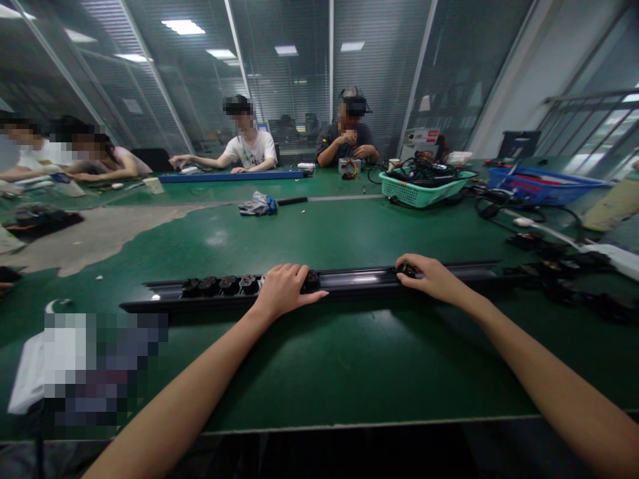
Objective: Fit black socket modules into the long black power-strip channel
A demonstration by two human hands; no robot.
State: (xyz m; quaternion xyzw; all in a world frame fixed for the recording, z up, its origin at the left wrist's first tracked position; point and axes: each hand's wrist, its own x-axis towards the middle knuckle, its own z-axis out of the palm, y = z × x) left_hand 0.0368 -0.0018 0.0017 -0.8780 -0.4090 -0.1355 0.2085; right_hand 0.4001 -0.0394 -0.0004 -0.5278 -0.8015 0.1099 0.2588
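Observation:
A long black rail (359,281) lies across the green table (319,372) in front of me. Several black socket modules (222,285) sit in a row in its left part. My left hand (284,290) rests on the rail, fingers curled over a module at the end of that row. My right hand (432,278) lies further right on the rail, its fingertips pinching a small black module (407,270) in the channel.
A teal basket (424,186) of cables and a blue tray (542,183) stand at the back right. Loose black parts and a white cable (564,256) lie to the right. A crumpled cloth (258,204) lies mid-table. Several other people sit along the far edge.

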